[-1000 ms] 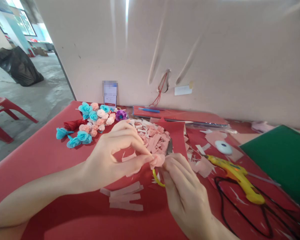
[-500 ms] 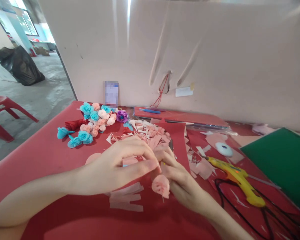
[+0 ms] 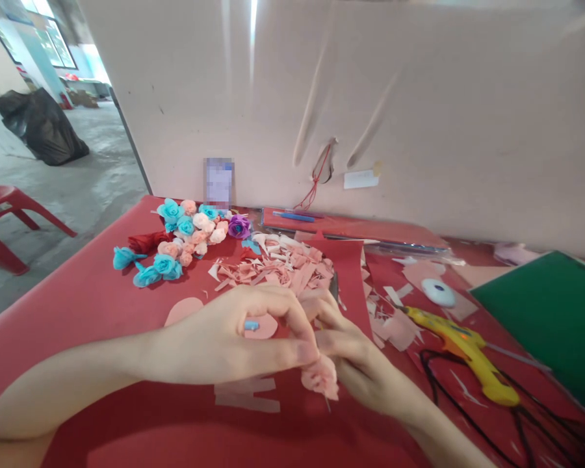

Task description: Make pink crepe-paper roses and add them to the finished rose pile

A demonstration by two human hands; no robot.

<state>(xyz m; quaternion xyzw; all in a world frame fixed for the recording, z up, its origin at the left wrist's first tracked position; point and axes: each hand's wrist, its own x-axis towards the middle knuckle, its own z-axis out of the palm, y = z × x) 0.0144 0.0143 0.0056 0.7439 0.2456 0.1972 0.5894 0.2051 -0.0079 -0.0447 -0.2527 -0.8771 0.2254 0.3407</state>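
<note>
Both my hands meet over the red table at its near middle. My left hand pinches thumb against fingers on a small pink paper flower. My right hand curls round the same flower from the right, fingers closed behind it. The flower hangs below the fingertips with a thin stem pointing down. Pink paper strips lie flat just under my left hand. Beyond my fingers spreads a heap of pink paper scraps.
A cluster of finished blue, pink and purple paper flowers lies at the far left. A yellow glue gun with black cord rests at the right, beside a white oval thing and a green sheet. A red chair stands left.
Both hands have sunk toward me with the pink flower, which now hangs lower below the fingertips. The yellow scissor handle seen a second ago is hidden.
</note>
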